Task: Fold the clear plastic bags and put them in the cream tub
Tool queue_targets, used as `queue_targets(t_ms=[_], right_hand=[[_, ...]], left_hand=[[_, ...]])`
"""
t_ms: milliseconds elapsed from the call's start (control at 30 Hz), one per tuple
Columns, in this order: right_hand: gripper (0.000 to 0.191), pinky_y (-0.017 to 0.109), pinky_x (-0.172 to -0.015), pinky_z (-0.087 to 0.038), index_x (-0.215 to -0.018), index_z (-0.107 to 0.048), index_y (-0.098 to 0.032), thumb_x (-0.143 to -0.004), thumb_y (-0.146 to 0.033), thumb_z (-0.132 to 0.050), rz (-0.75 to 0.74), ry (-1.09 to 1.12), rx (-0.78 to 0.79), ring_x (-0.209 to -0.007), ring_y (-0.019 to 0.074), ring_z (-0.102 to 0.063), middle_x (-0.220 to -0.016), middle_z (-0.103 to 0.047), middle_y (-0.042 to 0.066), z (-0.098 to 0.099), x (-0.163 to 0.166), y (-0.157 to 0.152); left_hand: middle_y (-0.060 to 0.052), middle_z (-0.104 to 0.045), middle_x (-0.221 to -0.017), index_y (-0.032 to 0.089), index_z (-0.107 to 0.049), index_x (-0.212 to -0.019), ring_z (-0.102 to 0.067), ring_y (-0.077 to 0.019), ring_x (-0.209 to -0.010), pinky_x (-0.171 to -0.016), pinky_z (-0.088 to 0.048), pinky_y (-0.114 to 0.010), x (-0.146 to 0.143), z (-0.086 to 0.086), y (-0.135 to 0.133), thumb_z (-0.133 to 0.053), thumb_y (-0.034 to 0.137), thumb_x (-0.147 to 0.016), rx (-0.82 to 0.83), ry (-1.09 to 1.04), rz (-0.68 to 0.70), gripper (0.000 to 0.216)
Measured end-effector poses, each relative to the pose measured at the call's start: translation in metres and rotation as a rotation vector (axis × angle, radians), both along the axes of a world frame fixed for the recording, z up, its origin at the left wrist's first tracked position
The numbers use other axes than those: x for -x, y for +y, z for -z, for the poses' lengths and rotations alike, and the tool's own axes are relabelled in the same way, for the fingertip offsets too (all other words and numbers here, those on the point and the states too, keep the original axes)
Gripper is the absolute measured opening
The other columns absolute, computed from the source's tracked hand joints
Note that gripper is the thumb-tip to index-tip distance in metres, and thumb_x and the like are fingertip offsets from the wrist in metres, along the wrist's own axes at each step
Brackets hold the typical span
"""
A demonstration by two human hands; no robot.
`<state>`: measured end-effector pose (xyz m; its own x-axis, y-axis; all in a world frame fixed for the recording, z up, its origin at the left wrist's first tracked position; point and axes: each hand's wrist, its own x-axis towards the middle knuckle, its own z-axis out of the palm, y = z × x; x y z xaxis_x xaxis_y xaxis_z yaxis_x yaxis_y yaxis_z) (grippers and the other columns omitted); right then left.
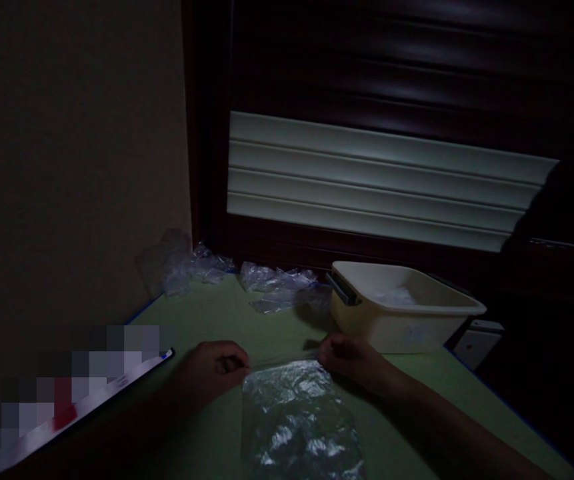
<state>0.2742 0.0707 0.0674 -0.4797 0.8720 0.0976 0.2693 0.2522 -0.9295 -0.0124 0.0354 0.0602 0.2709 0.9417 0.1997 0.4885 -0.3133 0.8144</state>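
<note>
Your left hand point(221, 365) and right hand point(347, 360) pinch the clear plastic bag point(299, 420) at opposite ends of its far edge, its length running toward you over the surface point(217, 313).

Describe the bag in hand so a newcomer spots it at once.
Start at the green table, on the near side of the tub. Between the left hand and right hand is the clear bag, pinched along its far edge. It's spread out; the plastic at the table's back lies bunched, unheld.
</note>
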Motion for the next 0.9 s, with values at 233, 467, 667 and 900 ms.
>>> queue_targets(t_ms=[233,467,667,900], right_hand=[[0.027,0.032,-0.069,-0.044,-0.076,-0.059,-0.016,-0.077,-0.042,-0.066,0.006,-0.056,-0.07,-0.071,0.0174,-0.056,-0.075,-0.062,0.004,0.005,-0.006,0.003],[0.023,0.039,-0.085,-0.048,-0.099,-0.065,-0.017,-0.086,-0.016,-0.045,0.071,-0.241,-0.388,-0.096,0.0222,-0.062,-0.105,-0.067,0.012,-0.002,-0.007,-0.01],[0.039,0.041,-0.083,-0.052,-0.108,-0.063,-0.013,-0.076,-0.003,-0.043,0.118,-0.46,-0.813,-0.101,0.0268,-0.061,-0.111,-0.063,0.018,-0.021,-0.005,-0.032],[0.042,0.035,-0.095,-0.048,-0.118,-0.061,-0.013,-0.079,-0.002,-0.048,-0.258,-0.589,-0.748,-0.109,0.0233,-0.061,-0.12,-0.065,0.014,-0.052,0.046,-0.045]], left_hand=[[-0.002,-0.064,-0.075,0.018,-0.069,-0.075,-0.054,-0.0115,-0.056,-0.052,-0.042,-0.02,0.003,0.003,-0.001,-0.052,0.023,-0.076,-0.274,0.195,0.061,0.017],[-0.003,-0.065,-0.088,0.019,-0.069,-0.083,-0.06,-0.0126,-0.066,-0.059,-0.047,-0.02,0.002,-0.006,-0.013,-0.044,0.008,-0.078,-0.399,0.33,0.123,0.027],[-0.006,-0.065,-0.102,0.021,-0.063,-0.098,-0.06,-0.018,-0.091,-0.075,-0.05,-0.026,0.003,0.001,-0.012,-0.04,0.004,-0.085,-0.601,0.431,0.234,0.031],[-0.005,-0.069,-0.098,0.02,-0.065,-0.092,-0.064,-0.017,-0.089,-0.076,-0.051,-0.025,-0.001,0.004,-0.011,-0.039,0.008,-0.083,-0.491,0.37,0.274,0.03]])
